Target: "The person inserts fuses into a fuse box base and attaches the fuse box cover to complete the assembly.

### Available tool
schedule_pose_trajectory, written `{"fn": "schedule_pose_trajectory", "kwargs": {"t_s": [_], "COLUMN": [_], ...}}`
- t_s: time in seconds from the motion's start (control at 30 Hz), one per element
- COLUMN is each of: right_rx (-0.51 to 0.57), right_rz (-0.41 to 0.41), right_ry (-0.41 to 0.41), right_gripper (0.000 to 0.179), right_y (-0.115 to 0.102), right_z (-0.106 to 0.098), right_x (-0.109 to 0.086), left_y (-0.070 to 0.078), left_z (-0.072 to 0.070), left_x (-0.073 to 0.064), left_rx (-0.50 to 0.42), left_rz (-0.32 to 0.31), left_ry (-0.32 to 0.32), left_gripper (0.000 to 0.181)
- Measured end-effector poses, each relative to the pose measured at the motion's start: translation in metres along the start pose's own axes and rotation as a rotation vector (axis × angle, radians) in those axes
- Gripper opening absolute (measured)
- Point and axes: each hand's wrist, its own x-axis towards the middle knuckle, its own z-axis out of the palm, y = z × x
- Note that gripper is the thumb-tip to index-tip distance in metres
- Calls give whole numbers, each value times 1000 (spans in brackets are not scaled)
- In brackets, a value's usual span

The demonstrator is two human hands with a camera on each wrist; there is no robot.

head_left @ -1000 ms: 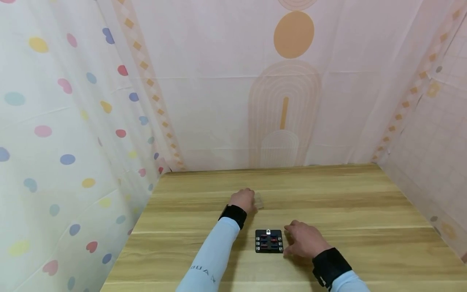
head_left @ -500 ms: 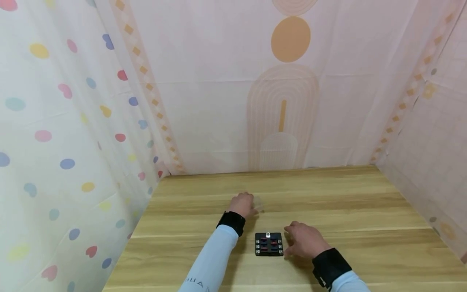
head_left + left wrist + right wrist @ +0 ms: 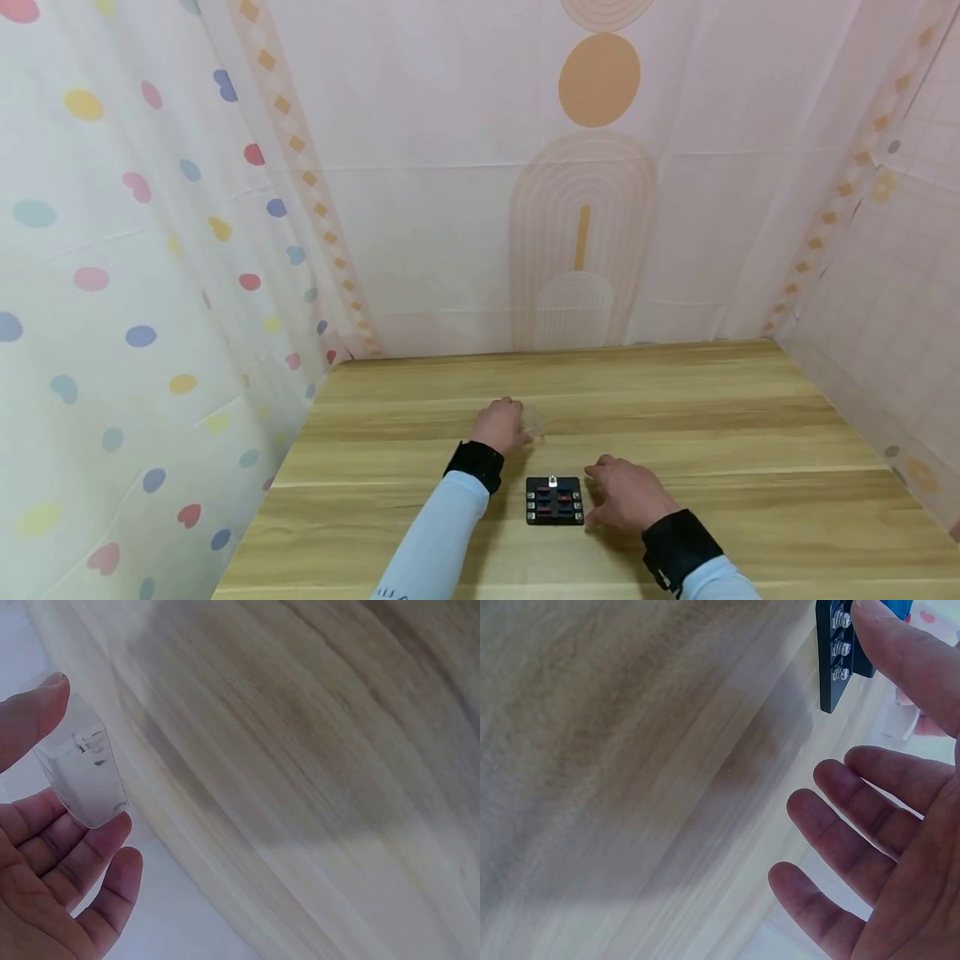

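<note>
My left hand (image 3: 500, 425) is on the far side of the table and pinches a clear plastic cover (image 3: 86, 769) between thumb and fingertips. In the left wrist view the cover is see-through, with small dark marks on its face. Nearer me, a black fuse block (image 3: 554, 501) lies flat, with red and blue blade fuses and metal screw terminals along its sides. My right hand (image 3: 630, 493) is just right of the block, fingers spread and relaxed, holding nothing. In the right wrist view the thumb overlaps the block's edge (image 3: 827, 664).
The wood-grain table (image 3: 720, 425) reaches back to a patterned curtain (image 3: 442, 250). A dotted curtain (image 3: 150, 375) hangs along the left side and a pale one (image 3: 892, 333) on the right. Black bands (image 3: 476, 465) wrap both wrists.
The head view tilted up slightly after the first frame, so the table and block sit a little lower. The left hand still holds the cover; both hands stay in nearly the same places.
</note>
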Motion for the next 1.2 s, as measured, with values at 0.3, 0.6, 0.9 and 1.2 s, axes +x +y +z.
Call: {"fn": "schedule_pose_trajectory", "kwargs": {"t_s": [0.3,0.6,0.9,1.2], "right_rx": [6,26,14,17], "right_rz": [7,8,1,-30], "right_ry": [-7,-13,-20,3], "right_gripper": [68,67,67,68], "right_y": [1,0,1,2], "right_z": [0,-1,1,2], "right_x": [1,0,2,3], "left_y": [2,7,14,17], "left_z": [0,-2,-12,-19], "left_x": [-7,-15,-24,-33], "left_rx": [-47,-64,-79,-110], "left_rz": [19,27,36,65], "left_ry": [42,65,43,18], "left_gripper": [45,48,57,58]}}
